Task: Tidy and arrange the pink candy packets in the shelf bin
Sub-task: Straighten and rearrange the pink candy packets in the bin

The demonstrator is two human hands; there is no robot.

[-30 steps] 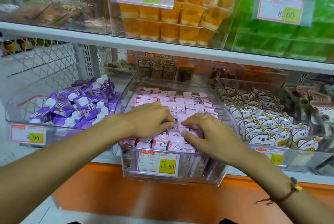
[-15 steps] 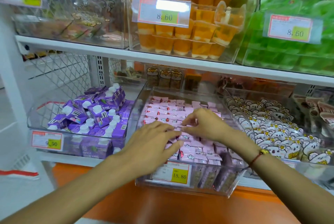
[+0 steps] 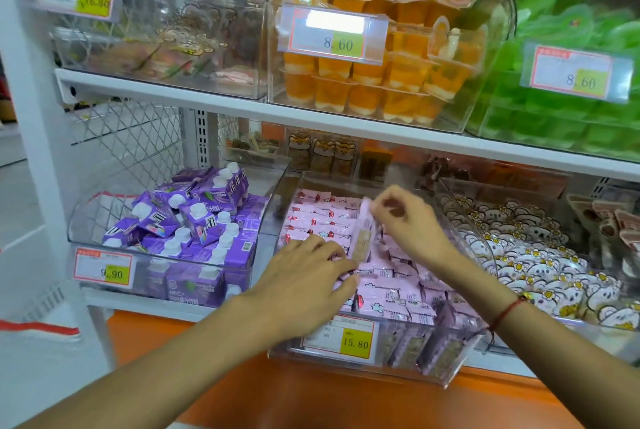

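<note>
A clear plastic bin (image 3: 450, 373) on the lower shelf holds several rows of pink candy packets (image 3: 391, 290). My right hand (image 3: 412, 220) pinches one pink packet (image 3: 362, 234) by its top edge and holds it upright above the rows, its back label showing. My left hand (image 3: 308, 283) lies palm down with spread fingers on the packets at the bin's front left. The packets under both hands are hidden.
A bin of purple drink cartons (image 3: 194, 220) stands to the left and a bin of white flower-print snacks (image 3: 540, 255) to the right. The shelf above (image 3: 311, 113) carries orange jelly cups (image 3: 377, 82) and green jellies (image 3: 561, 110). A price tag (image 3: 341, 338) hangs on the bin's front.
My right hand has risen from the rows with one pink packet pinched and stood it upright. My left hand stays flat on the front packets. The view has tilted upward.
</note>
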